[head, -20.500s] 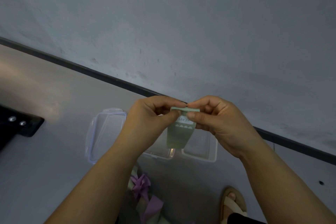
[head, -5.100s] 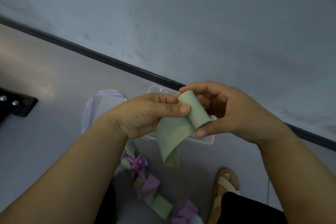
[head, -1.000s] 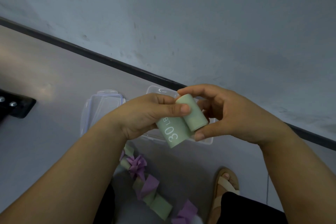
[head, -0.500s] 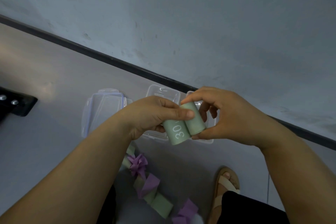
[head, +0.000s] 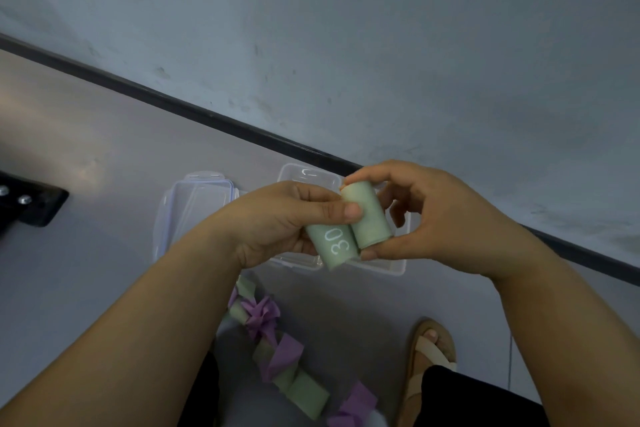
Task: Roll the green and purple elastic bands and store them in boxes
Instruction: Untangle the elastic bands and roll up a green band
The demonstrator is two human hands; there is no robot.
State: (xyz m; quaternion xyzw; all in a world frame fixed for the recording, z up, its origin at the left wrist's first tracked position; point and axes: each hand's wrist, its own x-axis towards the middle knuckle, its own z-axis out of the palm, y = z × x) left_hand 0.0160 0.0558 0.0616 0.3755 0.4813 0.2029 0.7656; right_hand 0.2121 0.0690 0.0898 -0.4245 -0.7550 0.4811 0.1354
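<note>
Pale grey floor (head: pixel 104 270) meets a bluish wall (head: pixel 381 28) along a dark skirting strip (head: pixel 242 128). Above that floor, the left hand (head: pixel 277 222) and the right hand (head: pixel 433 218) both hold the green band (head: pixel 369 222), which is wound into two rolls lying side by side. The left fingers curl round the roll marked "30", with the thumb laid across it. The right forefinger and thumb pinch the other roll at its ends, and the other right fingers are loosely bent. Two clear boxes (head: pixel 394 267) sit on the floor directly behind the band, and a clear lid (head: pixel 194 204) lies to its left. Below the band, loose green and purple bands (head: pixel 277 354) lie tangled. A sandalled foot (head: pixel 429 354) shows at its lower right, and a black object (head: pixel 31 208) lies far to its left.
</note>
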